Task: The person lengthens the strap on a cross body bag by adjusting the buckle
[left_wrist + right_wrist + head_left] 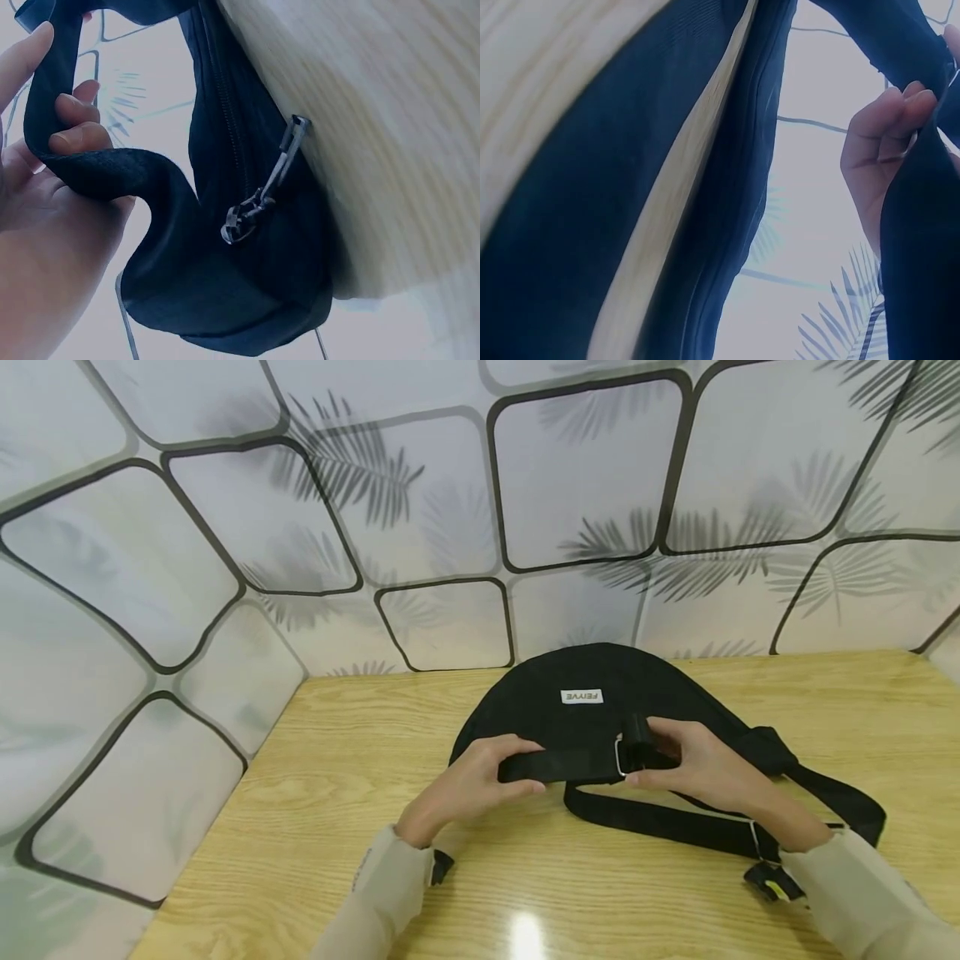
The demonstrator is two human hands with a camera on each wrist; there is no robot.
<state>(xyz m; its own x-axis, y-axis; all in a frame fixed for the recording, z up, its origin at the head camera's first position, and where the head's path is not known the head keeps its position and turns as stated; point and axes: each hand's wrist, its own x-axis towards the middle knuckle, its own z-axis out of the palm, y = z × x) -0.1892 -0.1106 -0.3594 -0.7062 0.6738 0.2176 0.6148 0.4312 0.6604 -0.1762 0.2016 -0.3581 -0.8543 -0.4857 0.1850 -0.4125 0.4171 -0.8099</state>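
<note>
A black half-moon shoulder bag (517, 710) with a white label (582, 697) lies on the wooden table in the head view. My left hand (472, 781) grips a length of its black strap (558, 767) between thumb and fingers, over the bag's front edge. At the strap's other end, my right hand (708, 768) pinches the webbing beside a metal buckle (619, 755). Beneath the left hand, in the left wrist view, the strap curves down to the bag's end, where a metal zipper pull (281, 165) hangs. The right wrist view shows curled fingers (885, 131) on the strap.
More strap (660, 822) loops over the table to the right, under my right forearm, with another metal buckle (756, 842) on it. A leaf-patterned backdrop (435, 527) stands behind and left of the wooden table (337, 760). Dark wrist gear (772, 881) shows by the right sleeve.
</note>
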